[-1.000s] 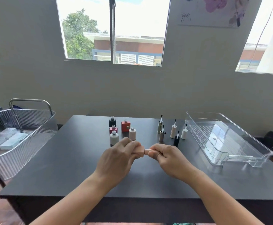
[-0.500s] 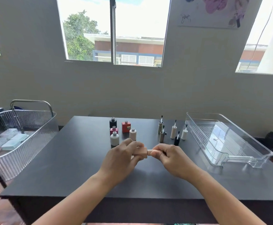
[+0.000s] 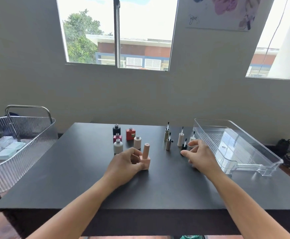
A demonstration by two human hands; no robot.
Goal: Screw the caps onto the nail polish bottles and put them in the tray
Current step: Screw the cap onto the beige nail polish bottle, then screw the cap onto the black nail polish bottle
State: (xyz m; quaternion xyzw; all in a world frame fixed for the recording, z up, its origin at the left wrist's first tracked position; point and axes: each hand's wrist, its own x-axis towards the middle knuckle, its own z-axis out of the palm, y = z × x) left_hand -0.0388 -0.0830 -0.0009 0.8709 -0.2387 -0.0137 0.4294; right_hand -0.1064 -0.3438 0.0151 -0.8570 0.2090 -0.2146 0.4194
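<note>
Pink bottle upright on the table, cap on.

Our left hand [image 3: 126, 165] pinches the base of the pink bottle [image 3: 145, 157]; its long axis is vertical, cap pointing up. Our right hand [image 3: 200, 156] hovers empty, fingers apart, beside the loose brush caps [image 3: 180, 139] and the clear tray [image 3: 235, 144]. We can read no label.

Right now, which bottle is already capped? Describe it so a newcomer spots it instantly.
On the dark table, look just in front of the cluster of five open bottles, left of the upturned brush caps. The left hand steadies a peach-pink bottle there, standing upright on a square base. It alone wears a tall matching cap; its neighbours show bare threaded necks.
</note>
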